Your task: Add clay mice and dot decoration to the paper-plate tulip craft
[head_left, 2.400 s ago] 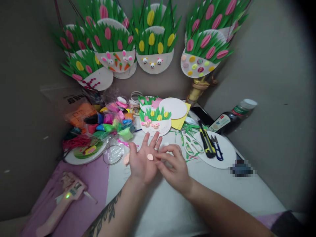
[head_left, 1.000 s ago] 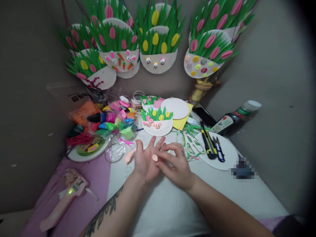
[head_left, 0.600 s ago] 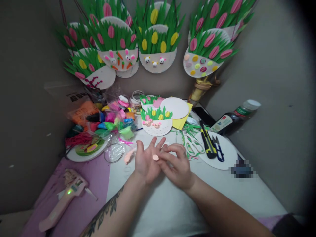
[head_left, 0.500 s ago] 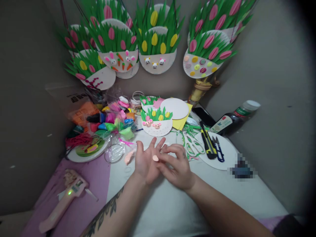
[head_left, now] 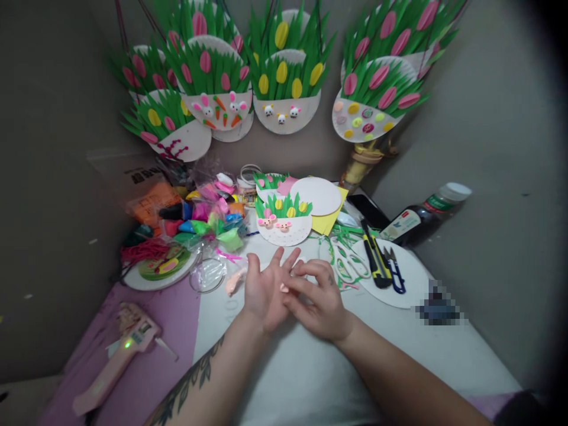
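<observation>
My left hand [head_left: 265, 290] is held palm up over the white table [head_left: 310, 373], fingers stretched out. A small peach clay piece [head_left: 284, 288] rests on its fingers. My right hand [head_left: 317, 299] lies beside it, and its curled fingertips pinch the clay piece against the left fingers. Just behind my hands lies a paper-plate craft [head_left: 284, 222] with green grass, yellow tulips and two pink pig faces.
Bags of coloured clay [head_left: 199, 222] pile at the left. A pink glue gun [head_left: 119, 355] lies on the purple mat. Scissors [head_left: 348, 263], a yellow-black cutter [head_left: 375, 260] and blue snips [head_left: 394, 272] sit at the right, by a dark bottle [head_left: 421, 216]. Finished plate crafts [head_left: 284, 89] hang on the wall.
The clay piece lay flat in the open left palm; now the right fingertips cover most of it near the left fingers. Both hands have barely moved.
</observation>
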`<action>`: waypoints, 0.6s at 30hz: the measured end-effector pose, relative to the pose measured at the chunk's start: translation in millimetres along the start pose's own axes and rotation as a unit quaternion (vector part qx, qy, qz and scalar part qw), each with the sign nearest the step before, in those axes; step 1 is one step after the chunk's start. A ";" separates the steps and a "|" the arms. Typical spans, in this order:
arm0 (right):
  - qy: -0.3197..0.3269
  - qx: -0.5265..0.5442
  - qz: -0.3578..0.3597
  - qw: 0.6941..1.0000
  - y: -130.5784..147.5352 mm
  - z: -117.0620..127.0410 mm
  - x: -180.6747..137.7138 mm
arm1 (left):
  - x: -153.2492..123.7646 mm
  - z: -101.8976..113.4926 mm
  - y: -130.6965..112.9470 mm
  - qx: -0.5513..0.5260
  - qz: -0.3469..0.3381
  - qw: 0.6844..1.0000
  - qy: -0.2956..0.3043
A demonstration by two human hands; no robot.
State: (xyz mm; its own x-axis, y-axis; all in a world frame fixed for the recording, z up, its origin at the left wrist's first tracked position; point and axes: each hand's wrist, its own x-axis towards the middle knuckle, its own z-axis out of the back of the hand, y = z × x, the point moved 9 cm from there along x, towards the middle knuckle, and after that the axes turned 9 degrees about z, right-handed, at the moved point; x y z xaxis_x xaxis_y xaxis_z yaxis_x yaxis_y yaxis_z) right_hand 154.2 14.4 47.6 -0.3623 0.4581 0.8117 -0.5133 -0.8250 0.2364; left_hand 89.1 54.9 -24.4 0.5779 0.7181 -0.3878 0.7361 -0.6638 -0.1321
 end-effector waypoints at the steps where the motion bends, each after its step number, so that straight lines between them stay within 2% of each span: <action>1: 0.002 0.005 -0.004 1.000 -0.7 0.1 0.1 | -0.1 -0.6 -0.4 -0.002 0.000 1.000 0.005; 6: 0.011 0.029 -0.016 0.999 -5.3 1.7 -0.3 | -0.1 -3.8 0.8 -0.017 0.017 0.999 0.023; 11: 0.009 0.032 0.006 0.999 -3.9 5.9 1.9 | -0.2 -5.5 4.5 -0.026 0.038 0.999 0.028; 14: 0.022 0.037 0.013 0.999 -1.7 4.4 3.4 | -0.8 -5.6 6.2 -0.017 0.041 0.999 0.020; 18: 0.043 0.044 -0.015 0.998 -6.1 0.2 3.1 | -1.7 -2.1 8.4 0.006 0.044 0.999 -0.011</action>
State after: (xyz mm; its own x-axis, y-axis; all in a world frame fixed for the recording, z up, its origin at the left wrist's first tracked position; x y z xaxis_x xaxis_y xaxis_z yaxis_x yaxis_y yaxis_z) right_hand 156.4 20.8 48.8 -0.4155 0.5073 0.7550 -0.4570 -0.8341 0.3090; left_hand 95.1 48.6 -23.0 0.6324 0.6514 -0.4191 0.6783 -0.7270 -0.1066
